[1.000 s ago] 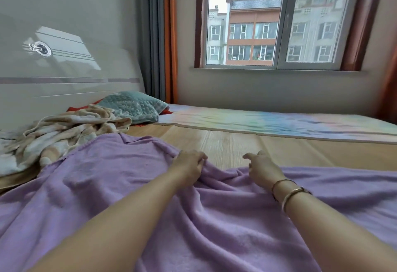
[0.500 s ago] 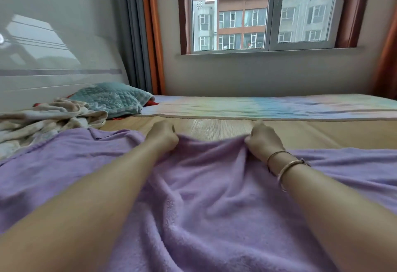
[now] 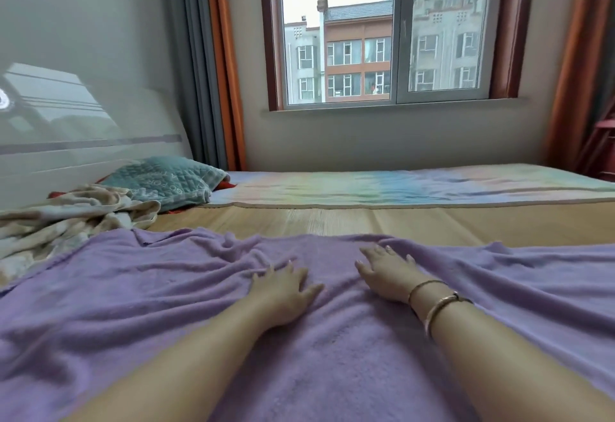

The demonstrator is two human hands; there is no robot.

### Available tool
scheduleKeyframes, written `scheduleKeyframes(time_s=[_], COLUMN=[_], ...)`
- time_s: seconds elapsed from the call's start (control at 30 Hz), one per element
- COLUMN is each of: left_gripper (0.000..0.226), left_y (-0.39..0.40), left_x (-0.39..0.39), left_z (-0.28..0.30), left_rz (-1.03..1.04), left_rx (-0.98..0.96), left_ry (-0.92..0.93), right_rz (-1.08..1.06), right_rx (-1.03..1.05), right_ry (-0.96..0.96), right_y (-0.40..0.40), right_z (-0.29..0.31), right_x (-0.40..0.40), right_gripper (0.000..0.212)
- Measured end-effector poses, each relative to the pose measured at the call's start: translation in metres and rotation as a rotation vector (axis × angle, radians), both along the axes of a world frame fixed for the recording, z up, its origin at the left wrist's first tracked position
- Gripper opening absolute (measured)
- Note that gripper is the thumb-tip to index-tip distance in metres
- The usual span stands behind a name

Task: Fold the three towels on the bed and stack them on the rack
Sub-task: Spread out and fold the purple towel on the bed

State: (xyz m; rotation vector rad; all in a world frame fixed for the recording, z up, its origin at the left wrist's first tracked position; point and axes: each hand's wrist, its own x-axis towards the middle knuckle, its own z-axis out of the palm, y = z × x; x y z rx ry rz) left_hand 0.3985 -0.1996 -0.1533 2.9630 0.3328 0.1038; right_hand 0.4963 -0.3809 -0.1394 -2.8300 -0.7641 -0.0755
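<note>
- While both palms lie flat on it, the purple towel (image 3: pixel 166 305) is spread across the near part of the bed (image 3: pixel 432 225), its long axis running left to right across the view and its far edge facing the window (image 3: pixel 382 32).
- Left hand (image 3: pixel 283 291): fingers straight and slightly fanned, pressing down on the purple towel near its middle; nothing is gripped.
- Right hand (image 3: pixel 387 271): fingers extended and spread, resting flat on the same towel just right of the left hand; nothing is gripped. Two bangles (image 3: pixel 436 301) sit on this wrist.
- Both hands are near each other but apart, a strip of towel showing between them.
- The towel surface carries creases that run mainly from the left toward the hands; both ends pass out of the view at the sides.
- A cream patterned towel (image 3: pixel 66 218) lies crumpled at the left, touching the purple towel's far left edge.
- A teal quilted cloth (image 3: pixel 166 182) lies just beyond the cream one, by the headboard (image 3: pixel 83 155).
- A pastel striped sheet (image 3: pixel 399 185) covers the far side of the bed, below the window.
</note>
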Motion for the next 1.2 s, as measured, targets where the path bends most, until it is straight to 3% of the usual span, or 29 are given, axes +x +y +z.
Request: scheduleKeyframes(time_s=[0.27, 0.37, 0.47, 0.6, 0.73, 0.9, 1.2], left_gripper=[0.074, 0.08, 0.101, 0.087, 0.077, 0.072, 0.066], left_y=[-0.155, -0.187, -0.195, -0.199, -0.221, -0.292, -0.508], left_x=[-0.096, -0.133, -0.163, -0.187, -0.185, -0.166, -0.087], left_z=[0.001, -0.002, -0.003, 0.005, 0.029, 0.048, 0.052], left_rz=[-0.161, -0.178, -0.157, -0.124, -0.087, -0.248, -0.598], left_rx=[-0.11, -0.038, -0.014, -0.059, -0.087, -0.076, -0.171], left_ry=[0.131, 0.152, 0.174, 0.18, 0.104, 0.071, -0.024], right_rz=[-0.18, -0.255, -0.293, -0.276, -0.275, -0.345, -0.726], right_rx=[-0.065, -0.083, -0.14, -0.088, -0.028, 0.029, 0.095], right_ry=[0.085, 0.138, 0.225, 0.22, 0.185, 0.101, -0.028], right_y=[-0.165, -0.227, -0.267, -0.281, -0.296, -0.359, -0.567], right_z=[0.014, 0.011, 0.003, -0.004, 0.012, 0.034, 0.047], right_x=[-0.098, -0.149, -0.191, -0.218, -0.226, -0.227, -0.212], right_gripper=[0.06, 0.065, 0.073, 0.074, 0.071, 0.065, 0.051])
